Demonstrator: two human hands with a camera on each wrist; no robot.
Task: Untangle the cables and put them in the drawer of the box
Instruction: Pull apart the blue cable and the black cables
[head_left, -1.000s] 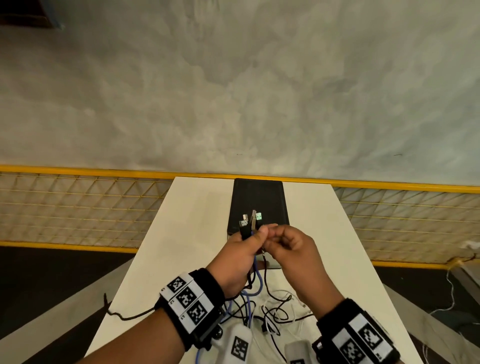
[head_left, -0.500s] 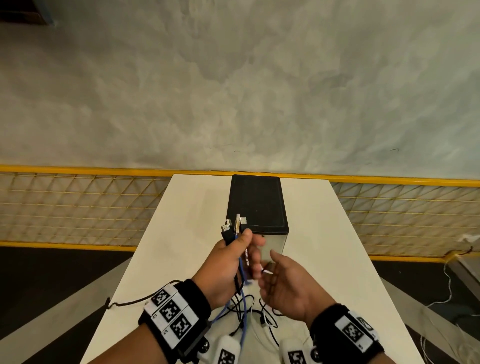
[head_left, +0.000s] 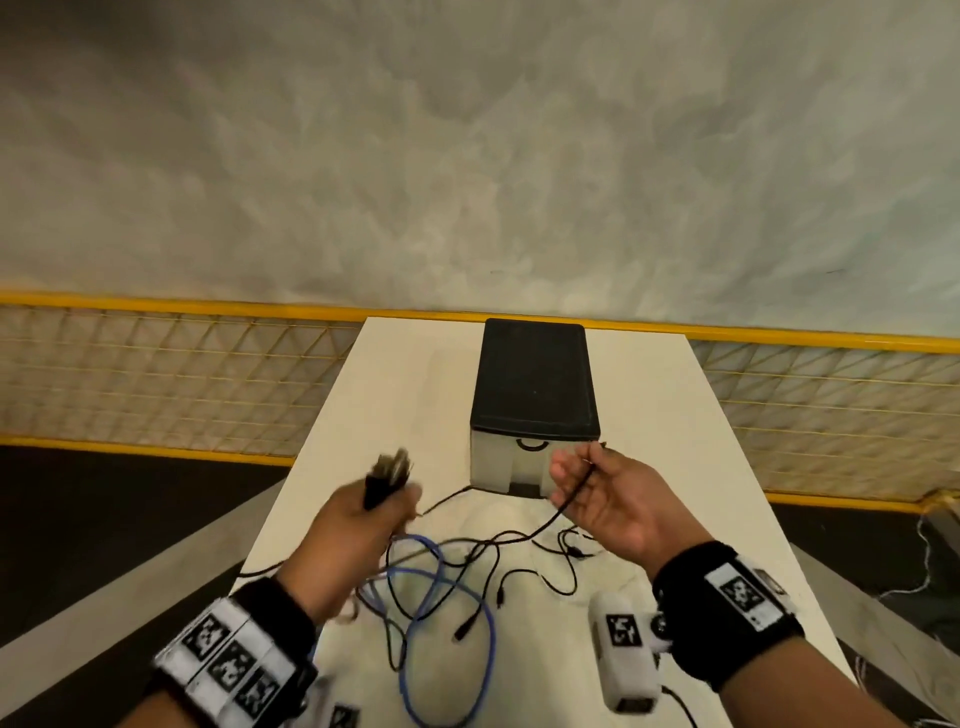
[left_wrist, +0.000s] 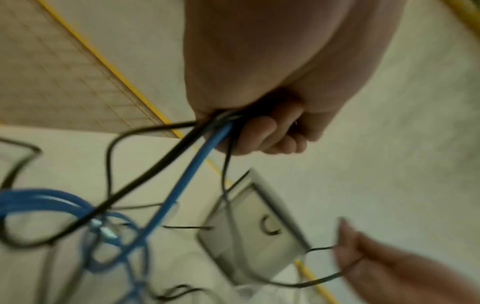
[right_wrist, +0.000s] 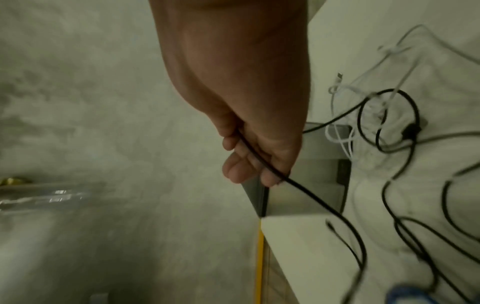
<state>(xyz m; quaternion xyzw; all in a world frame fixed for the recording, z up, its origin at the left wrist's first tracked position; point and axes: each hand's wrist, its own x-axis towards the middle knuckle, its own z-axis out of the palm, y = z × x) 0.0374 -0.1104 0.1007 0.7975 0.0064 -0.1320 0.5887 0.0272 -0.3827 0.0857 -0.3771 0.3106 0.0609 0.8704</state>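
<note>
Cables (head_left: 441, 582): light, floppy, snag-prone. Your left hand (head_left: 358, 525) clenches the plug ends; right hand (head_left: 608, 499) pinches one black lead (head_left: 569, 496). Grip near the plugs, not mid-loop.

Left hand (head_left: 358, 525) motion-blurred; the bunch of cable plug ends (head_left: 388, 470) in its grip is smeared, plug types unreadable. Blue looped cable (head_left: 452, 644) cut off at the near edge. Translucent drawer front (head_left: 522, 467): contents unreadable.
</note>
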